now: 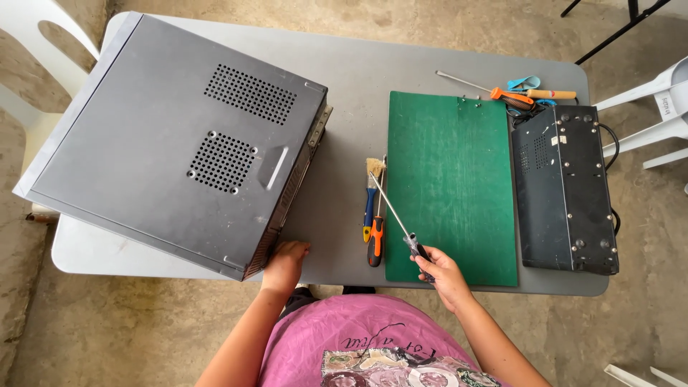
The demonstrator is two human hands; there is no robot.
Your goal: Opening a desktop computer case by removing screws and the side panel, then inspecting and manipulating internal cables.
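Note:
A grey desktop computer case (179, 143) lies on its side on the left of the grey table (351, 79), with its vented side panel facing up. My left hand (285, 261) rests against the case's near corner at the table's front edge. My right hand (443, 272) grips the dark handle of a long screwdriver (393, 211), and its shaft points up and left over the table. Just left of it lie a blue-handled brush (370, 193) and an orange-and-black screwdriver (376, 240), both beside a green mat (451, 186).
A black electronics box (566, 186) with a cable lies at the table's right end. Behind it sit an orange-handled screwdriver (512, 97), a wooden-handled tool (552, 94) and a blue item (524, 82). White plastic chairs stand at the far left (29, 86) and right (663, 107).

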